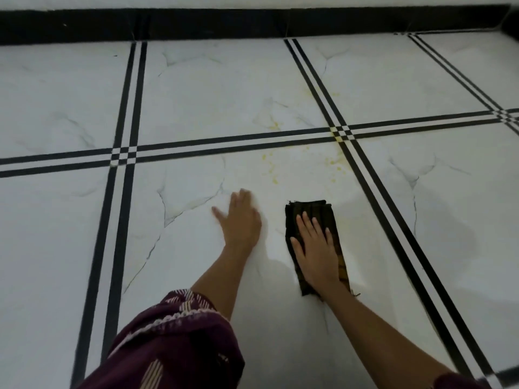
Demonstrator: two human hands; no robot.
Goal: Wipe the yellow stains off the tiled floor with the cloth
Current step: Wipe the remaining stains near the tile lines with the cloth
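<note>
Maroon patterned sleeve [174, 341] lowest in frame, on the left forearm. A scrap of the same maroon shows at the right arm's lower edge.

Left hand [241, 217] lies palm down on bare tile, fingers straight and a bit spread, holding nothing; its fingertips are blurred. Right hand [316, 248] lies flat on the cloth [307, 210], fingers straight and slightly fanned, pressing it down, not curled round it.

The cloth is dark, folded into a long strip, lying on the floor under the right hand. Its far end pokes out past the fingertips and its near end past the wrist. It sits just right of the left hand, not touching it.

Yellow stains [274, 179] all lie beyond the fingertips, apart from the cloth. One speckle group is ahead of the gap between the hands, one ahead and right of the right hand. Farther out there are smears at the stripe crossing and on the two tiles past it. About five patches.

Tiled floor [182, 248] is white and marble-veined, with double black stripes [123, 220] forming a grid. Black skirting [252, 23] runs along the far edge, with a white wall above.

Count: two hands, one cloth, at least three stripe crossings.
</note>
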